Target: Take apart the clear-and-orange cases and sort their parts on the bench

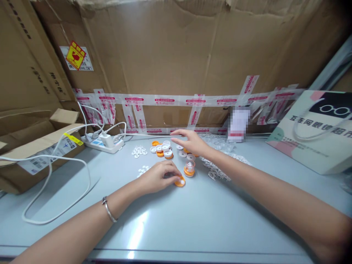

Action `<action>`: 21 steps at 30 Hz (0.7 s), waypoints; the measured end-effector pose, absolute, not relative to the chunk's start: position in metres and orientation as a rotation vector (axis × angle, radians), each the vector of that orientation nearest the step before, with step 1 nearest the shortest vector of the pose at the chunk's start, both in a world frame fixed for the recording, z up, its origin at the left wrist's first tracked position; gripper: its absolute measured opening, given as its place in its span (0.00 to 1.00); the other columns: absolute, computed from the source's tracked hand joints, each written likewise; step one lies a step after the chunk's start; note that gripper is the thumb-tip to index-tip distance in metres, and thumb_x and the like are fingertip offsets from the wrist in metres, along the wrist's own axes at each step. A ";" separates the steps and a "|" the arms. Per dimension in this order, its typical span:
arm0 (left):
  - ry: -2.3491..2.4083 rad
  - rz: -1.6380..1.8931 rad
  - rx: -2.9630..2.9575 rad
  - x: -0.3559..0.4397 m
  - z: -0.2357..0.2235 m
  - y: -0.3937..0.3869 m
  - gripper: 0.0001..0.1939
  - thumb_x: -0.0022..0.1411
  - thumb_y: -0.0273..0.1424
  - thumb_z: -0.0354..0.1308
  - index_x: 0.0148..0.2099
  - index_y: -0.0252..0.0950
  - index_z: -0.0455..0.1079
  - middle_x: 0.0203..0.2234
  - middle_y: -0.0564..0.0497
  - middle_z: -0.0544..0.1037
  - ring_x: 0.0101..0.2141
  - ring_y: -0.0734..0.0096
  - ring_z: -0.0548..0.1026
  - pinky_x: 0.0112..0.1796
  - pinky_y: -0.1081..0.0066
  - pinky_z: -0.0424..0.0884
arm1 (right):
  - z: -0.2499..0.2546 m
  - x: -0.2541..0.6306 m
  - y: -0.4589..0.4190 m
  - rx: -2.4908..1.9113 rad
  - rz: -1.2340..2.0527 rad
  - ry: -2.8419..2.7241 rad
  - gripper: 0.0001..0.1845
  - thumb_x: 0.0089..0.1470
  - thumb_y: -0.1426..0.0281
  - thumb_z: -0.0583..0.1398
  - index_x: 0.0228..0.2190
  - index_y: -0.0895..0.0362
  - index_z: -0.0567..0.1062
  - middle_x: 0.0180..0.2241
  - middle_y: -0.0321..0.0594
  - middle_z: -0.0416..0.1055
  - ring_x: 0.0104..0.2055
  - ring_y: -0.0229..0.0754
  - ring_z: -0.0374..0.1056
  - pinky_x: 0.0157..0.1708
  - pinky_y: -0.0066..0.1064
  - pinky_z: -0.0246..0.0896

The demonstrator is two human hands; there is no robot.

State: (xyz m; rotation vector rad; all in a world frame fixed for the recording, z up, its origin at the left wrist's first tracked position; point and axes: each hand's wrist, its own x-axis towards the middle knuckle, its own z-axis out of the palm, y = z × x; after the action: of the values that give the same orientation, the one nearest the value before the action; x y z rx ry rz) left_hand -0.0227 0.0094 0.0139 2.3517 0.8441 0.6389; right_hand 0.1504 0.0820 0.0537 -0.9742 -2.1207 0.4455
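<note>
My left hand (159, 176) rests low over the table, its fingers closed on the edge of a small round orange disc (179, 183) with a white piece on top. Just right of it stands a clear-topped capsule with an orange base (189, 169), a small white figure inside. Further back, my right hand (193, 143) hovers with fingers stretched out to the left and holds nothing. Beneath and beside it are white round caps (183, 154), partly hidden by the hand. To its left sits a cluster of white and orange round caps (165, 146), some stacked.
Small white pieces (139, 151) lie left of the caps; white lattice-like parts (217, 172) spread at right, near clear plastic (220, 143). A power strip (106, 143), cable (88, 172) and open carton (41, 154) occupy the left. A paper bag (313, 146) stands right; a large carton (165, 55) backs the table.
</note>
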 end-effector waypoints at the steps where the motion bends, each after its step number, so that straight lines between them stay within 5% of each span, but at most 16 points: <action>1: 0.854 0.650 2.363 -0.023 0.014 0.009 0.10 0.60 0.32 0.51 0.39 0.36 0.72 0.32 0.49 0.72 0.34 0.72 0.69 0.36 0.74 0.64 | 0.056 0.158 0.070 -0.956 0.415 -2.073 0.11 0.52 0.65 0.55 0.36 0.57 0.72 0.40 0.40 0.72 0.44 0.39 0.66 0.45 0.31 0.58; 7: 0.875 0.628 2.479 -0.019 0.014 0.006 0.08 0.59 0.31 0.52 0.37 0.36 0.72 0.32 0.49 0.72 0.34 0.72 0.70 0.36 0.73 0.65 | 0.042 0.189 -0.010 -0.852 0.206 -2.160 0.07 0.54 0.70 0.53 0.28 0.56 0.69 0.28 0.38 0.69 0.32 0.38 0.65 0.35 0.31 0.60; 21: 1.035 0.573 2.497 -0.013 0.012 0.006 0.07 0.56 0.24 0.53 0.34 0.35 0.73 0.31 0.50 0.73 0.33 0.72 0.71 0.36 0.74 0.66 | -0.007 0.178 -0.023 -0.989 0.132 -2.482 0.09 0.54 0.72 0.53 0.36 0.57 0.72 0.33 0.42 0.69 0.37 0.42 0.65 0.38 0.34 0.63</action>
State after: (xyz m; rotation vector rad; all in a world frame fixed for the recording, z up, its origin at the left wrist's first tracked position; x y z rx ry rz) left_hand -0.0133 0.0062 0.0120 2.4974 1.0350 0.5733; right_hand 0.1775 -0.0233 -0.0068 -0.9892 -2.4822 0.1320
